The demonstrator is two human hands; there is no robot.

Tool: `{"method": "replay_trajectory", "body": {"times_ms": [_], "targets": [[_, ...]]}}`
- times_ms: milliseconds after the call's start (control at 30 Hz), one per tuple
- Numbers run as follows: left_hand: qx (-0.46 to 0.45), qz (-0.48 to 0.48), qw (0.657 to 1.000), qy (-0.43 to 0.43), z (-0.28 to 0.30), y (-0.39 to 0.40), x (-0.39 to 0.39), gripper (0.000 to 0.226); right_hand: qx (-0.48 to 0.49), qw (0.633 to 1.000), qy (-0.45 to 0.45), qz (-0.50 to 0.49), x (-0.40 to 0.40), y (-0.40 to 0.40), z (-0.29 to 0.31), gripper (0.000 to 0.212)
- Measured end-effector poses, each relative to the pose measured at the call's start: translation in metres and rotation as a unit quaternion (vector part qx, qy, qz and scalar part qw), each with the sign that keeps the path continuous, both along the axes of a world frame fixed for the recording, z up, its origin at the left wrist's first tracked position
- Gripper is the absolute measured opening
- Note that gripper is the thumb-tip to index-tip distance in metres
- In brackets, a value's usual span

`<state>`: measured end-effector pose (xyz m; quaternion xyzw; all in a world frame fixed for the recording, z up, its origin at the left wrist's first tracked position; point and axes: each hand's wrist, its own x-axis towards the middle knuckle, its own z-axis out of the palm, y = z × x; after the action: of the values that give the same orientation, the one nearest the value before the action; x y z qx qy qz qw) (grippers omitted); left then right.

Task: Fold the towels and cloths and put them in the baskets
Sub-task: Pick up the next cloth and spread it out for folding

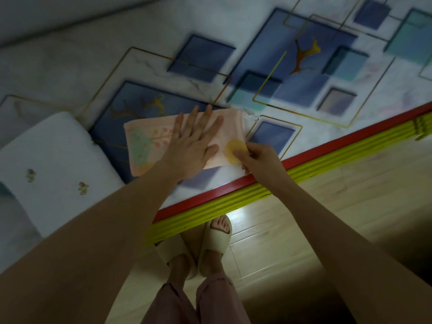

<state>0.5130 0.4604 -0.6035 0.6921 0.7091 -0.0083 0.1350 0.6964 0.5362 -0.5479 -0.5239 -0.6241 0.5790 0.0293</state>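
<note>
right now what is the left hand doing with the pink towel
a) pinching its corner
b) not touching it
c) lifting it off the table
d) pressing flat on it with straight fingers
d: the left hand lies flat with fingers spread on the pink towel, which rests on the table, while the right hand pinches its near edge.

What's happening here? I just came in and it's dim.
A person is folding a pink towel on a patterned table. The left hand presses flat on it, while the right hand pinches its near corner. A white towel lies folded to the left. No basket is in view.
</note>
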Motion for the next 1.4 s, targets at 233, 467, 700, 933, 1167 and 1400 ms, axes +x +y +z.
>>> {"method": "replay_trajectory", "body": {"times_ms": [233,467,700,933,1167,1400], "targets": [[0.01,-0.022,1.0,0.003,0.0,-0.002,-0.005,0.065,0.127,0.985,-0.115,0.001,0.011,-0.002,-0.013,0.042],[0.02,-0.079,0.997,0.015,0.005,-0.013,-0.019,0.064,0.419,0.884,-0.157,0.133,-0.03,-0.027,-0.014,0.047],[0.015,0.097,0.994,-0.05,0.019,-0.064,-0.048,0.064,0.405,0.846,-0.254,0.236,-0.037,-0.033,-0.041,0.062],[0.067,0.474,0.819,-0.317,0.061,-0.113,-0.061,0.047,0.409,0.845,-0.136,0.318,-0.109,-0.063,-0.037,0.06],[0.03,0.456,0.789,-0.41,0.06,-0.09,-0.058,0.023,0.411,0.829,-0.202,0.32,-0.094,-0.042,-0.047,0.063],[0.021,0.389,0.84,-0.377,0.047,-0.092,-0.061,0.014,0.412,0.838,-0.212,0.288,-0.094,-0.047,-0.05,0.063]]}}
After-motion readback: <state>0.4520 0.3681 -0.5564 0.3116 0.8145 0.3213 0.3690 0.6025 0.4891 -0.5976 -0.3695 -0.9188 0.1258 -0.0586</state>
